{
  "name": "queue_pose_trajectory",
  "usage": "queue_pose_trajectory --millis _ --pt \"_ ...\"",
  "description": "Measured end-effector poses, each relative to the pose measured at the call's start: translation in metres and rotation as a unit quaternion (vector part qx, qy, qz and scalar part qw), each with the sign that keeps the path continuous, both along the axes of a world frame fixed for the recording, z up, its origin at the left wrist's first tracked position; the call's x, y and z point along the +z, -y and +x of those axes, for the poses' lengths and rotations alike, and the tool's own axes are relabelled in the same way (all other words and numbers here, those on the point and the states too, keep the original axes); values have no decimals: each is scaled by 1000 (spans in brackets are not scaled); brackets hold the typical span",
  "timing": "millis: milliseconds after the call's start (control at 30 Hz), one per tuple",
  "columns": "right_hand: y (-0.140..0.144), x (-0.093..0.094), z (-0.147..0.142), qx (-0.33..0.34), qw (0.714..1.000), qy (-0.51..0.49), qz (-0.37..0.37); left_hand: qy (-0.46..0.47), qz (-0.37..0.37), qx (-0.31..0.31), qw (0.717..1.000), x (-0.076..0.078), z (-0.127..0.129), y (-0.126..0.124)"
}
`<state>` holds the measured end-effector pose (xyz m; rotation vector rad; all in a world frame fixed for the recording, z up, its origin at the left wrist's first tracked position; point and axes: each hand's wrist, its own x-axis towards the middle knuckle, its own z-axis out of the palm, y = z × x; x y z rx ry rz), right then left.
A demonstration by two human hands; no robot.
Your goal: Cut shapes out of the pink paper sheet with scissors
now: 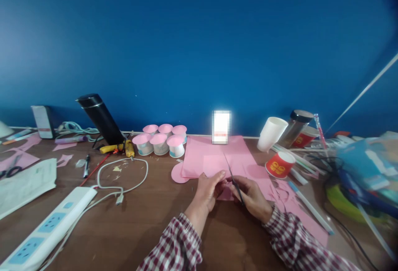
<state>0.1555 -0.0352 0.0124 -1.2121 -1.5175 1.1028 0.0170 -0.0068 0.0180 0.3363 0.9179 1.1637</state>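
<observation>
My left hand (207,191) pinches a small piece of pink paper (226,192) over the brown table (149,225). My right hand (253,198) grips scissors (234,180), blades pointing up and away, at that piece's right edge. Both hands meet in front of a stack of pink paper sheets (217,155). Pink offcuts (281,190) lie to the right of my right hand. A pink paper circle (178,173) lies left of the stack.
Several pink-topped paper cups (160,139) stand behind the sheets. A white power strip (46,229) and white cable (124,175) lie at left, a black flask (101,117) and yellow glue gun (120,148) behind. Red cup (280,164), white cup (272,133), pens and clutter fill the right.
</observation>
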Motion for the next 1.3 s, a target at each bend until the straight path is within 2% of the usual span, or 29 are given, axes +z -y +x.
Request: queue_pose_trajectory --millis 867,1300 --pt "-2 -8 4 4 1000 26 12 -13 15 -3 1000 1 0 0" --pt "-2 -6 2 5 1000 14 7 -18 19 -9 1000 -3 -1 0"
